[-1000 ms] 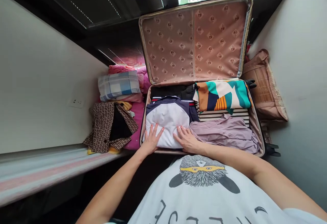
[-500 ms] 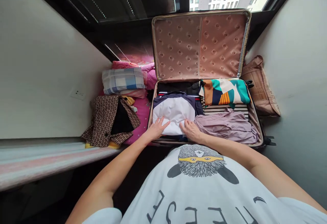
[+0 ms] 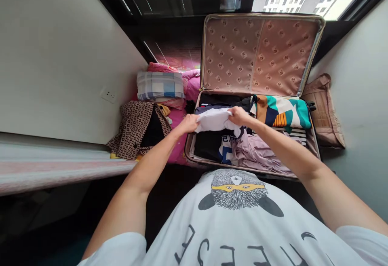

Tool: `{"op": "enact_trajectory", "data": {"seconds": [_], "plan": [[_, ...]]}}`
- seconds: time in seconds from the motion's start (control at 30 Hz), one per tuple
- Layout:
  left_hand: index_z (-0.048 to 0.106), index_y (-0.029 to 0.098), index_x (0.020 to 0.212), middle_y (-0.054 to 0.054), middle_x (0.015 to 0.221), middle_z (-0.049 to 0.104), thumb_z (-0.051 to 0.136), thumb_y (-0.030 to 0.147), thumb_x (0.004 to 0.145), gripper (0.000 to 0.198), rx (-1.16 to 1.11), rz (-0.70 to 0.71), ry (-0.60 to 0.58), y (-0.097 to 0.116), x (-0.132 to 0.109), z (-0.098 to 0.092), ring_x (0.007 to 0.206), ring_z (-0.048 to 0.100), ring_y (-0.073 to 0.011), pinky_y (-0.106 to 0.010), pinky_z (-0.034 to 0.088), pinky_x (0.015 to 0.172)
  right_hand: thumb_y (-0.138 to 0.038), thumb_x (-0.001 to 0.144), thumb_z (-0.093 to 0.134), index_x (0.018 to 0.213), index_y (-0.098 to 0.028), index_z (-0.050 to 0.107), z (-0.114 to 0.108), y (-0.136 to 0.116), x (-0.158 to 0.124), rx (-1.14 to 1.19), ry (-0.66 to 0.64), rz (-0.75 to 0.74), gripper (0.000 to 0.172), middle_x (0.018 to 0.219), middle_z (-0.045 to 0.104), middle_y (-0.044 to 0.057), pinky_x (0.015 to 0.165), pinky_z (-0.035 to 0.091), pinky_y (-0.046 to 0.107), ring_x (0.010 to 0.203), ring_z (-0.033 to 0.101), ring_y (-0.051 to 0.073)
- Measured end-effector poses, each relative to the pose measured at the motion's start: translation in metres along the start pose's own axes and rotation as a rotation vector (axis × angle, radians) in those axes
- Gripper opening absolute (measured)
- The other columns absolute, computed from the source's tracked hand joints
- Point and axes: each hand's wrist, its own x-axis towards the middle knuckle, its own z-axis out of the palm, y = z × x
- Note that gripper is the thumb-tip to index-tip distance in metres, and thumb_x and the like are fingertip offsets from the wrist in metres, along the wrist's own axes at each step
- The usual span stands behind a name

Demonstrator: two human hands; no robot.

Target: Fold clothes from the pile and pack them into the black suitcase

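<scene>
While in both hands (image 3: 189, 123) (image 3: 240, 116), garment (image 3: 214, 120) (white)

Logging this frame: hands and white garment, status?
Left hand and right hand gripping white garment. Garment held between them over open suitcase. Lilac cloth close by, nothing visibly blocking.

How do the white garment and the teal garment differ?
The white garment is mostly plain, while the teal garment carries a bold pattern with orange, navy and white.

The white garment is pinched between the left hand and right hand; the teal garment is touched by neither.

The white garment looks gathered up, whereas the teal garment lies folded flat.

Both are cloth, in or over the open suitcase.
</scene>
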Motion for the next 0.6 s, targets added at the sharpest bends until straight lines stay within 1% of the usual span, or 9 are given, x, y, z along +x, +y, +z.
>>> {"op": "enact_trajectory", "data": {"seconds": [0.03, 0.1, 0.2, 0.27, 0.3, 0.37, 0.47, 0.53, 0.6], "plan": [[0.077, 0.012, 0.098, -0.005, 0.082, 0.073, 0.05, 0.016, 0.083, 0.03, -0.027, 0.026, 0.064, 0.001, -0.002, -0.019, 0.077, 0.067, -0.0182, -0.024, 0.049, 0.074, -0.015, 0.079, 0.052, 0.084, -0.012, 0.069, -0.016, -0.004, 0.002, 0.038, 0.045, -0.023, 0.018, 0.071, 0.065, 0.004, 0.057, 0.038, 0.022, 0.063, 0.051, 0.013], [0.076, 0.011, 0.098, -0.002, 0.08, 0.07, 0.048, 0.018, 0.084, 0.032, -0.051, 0.094, 0.159, 0.003, -0.01, -0.065, 0.077, 0.065, -0.0168, -0.023, 0.049, 0.075, -0.017, 0.078, 0.052, 0.083, -0.013, 0.066, -0.054, -0.018, 0.004, 0.105, 0.12, -0.096, 0.016, 0.065, 0.059, 0.001, 0.055, 0.039, 0.021, 0.061, 0.048, 0.012], [0.075, 0.009, 0.101, 0.001, 0.078, 0.064, 0.046, 0.018, 0.084, 0.035, -0.042, 0.15, 0.194, 0.001, -0.033, -0.139, 0.078, 0.062, -0.0139, -0.022, 0.049, 0.081, -0.019, 0.08, 0.051, 0.08, -0.013, 0.063, -0.108, -0.054, 0.006, 0.172, 0.158, -0.188, 0.013, 0.065, 0.051, -0.001, 0.058, 0.041, 0.021, 0.062, 0.047, 0.011], [0.072, 0.006, 0.101, 0.002, 0.08, 0.061, 0.044, 0.021, 0.088, 0.034, -0.02, 0.155, 0.191, -0.008, -0.05, -0.18, 0.082, 0.061, -0.0123, -0.024, 0.05, 0.088, -0.018, 0.082, 0.05, 0.079, -0.012, 0.063, -0.13, -0.082, 0.011, 0.204, 0.141, -0.232, 0.014, 0.066, 0.047, -0.002, 0.06, 0.043, 0.021, 0.062, 0.046, 0.009], [0.071, 0.005, 0.101, 0.003, 0.082, 0.06, 0.043, 0.023, 0.091, 0.035, -0.004, 0.147, 0.196, -0.015, -0.058, -0.196, 0.085, 0.061, -0.0119, -0.026, 0.049, 0.092, -0.019, 0.084, 0.05, 0.079, -0.011, 0.063, -0.134, -0.096, 0.017, 0.218, 0.131, -0.265, 0.016, 0.067, 0.045, -0.002, 0.062, 0.044, 0.021, 0.063, 0.046, 0.008], [0.069, 0.003, 0.099, 0.003, 0.086, 0.06, 0.041, 0.027, 0.095, 0.037, 0.033, 0.099, 0.22, -0.036, -0.072, -0.22, 0.091, 0.061, -0.0118, -0.029, 0.048, 0.098, -0.023, 0.09, 0.048, 0.082, -0.009, 0.064, -0.13, -0.122, 0.039, 0.237, 0.131, -0.347, 0.022, 0.07, 0.045, -0.002, 0.066, 0.047, 0.023, 0.066, 0.049, 0.008], [0.067, 0.001, 0.1, 0.004, 0.083, 0.059, 0.037, 0.028, 0.099, 0.041, 0.08, -0.036, 0.268, -0.08, -0.089, -0.239, 0.091, 0.06, -0.011, -0.03, 0.048, 0.099, -0.031, 0.096, 0.049, 0.084, -0.008, 0.064, -0.105, -0.164, 0.09, 0.247, 0.178, -0.434, 0.03, 0.074, 0.048, -0.001, 0.073, 0.05, 0.027, 0.074, 0.055, 0.011], [0.068, -0.001, 0.101, 0.004, 0.078, 0.058, 0.039, 0.025, 0.097, 0.039, 0.107, -0.138, 0.325, -0.114, -0.102, -0.248, 0.085, 0.059, -0.0093, -0.028, 0.048, 0.095, -0.032, 0.096, 0.051, 0.085, -0.01, 0.063, -0.086, -0.2, 0.127, 0.232, 0.232, -0.458, 0.027, 0.074, 0.05, -0.001, 0.076, 0.051, 0.028, 0.078, 0.058, 0.014], [0.07, -0.003, 0.105, 0.002, 0.078, 0.063, 0.044, 0.022, 0.095, 0.038, 0.139, -0.21, 0.426, -0.15, -0.119, -0.256, 0.083, 0.058, -0.0088, -0.027, 0.048, 0.093, -0.029, 0.097, 0.052, 0.088, -0.012, 0.063, -0.072, -0.243, 0.159, 0.18, 0.294, -0.477, 0.022, 0.076, 0.054, 0.0, 0.08, 0.051, 0.028, 0.084, 0.061, 0.016]]}}
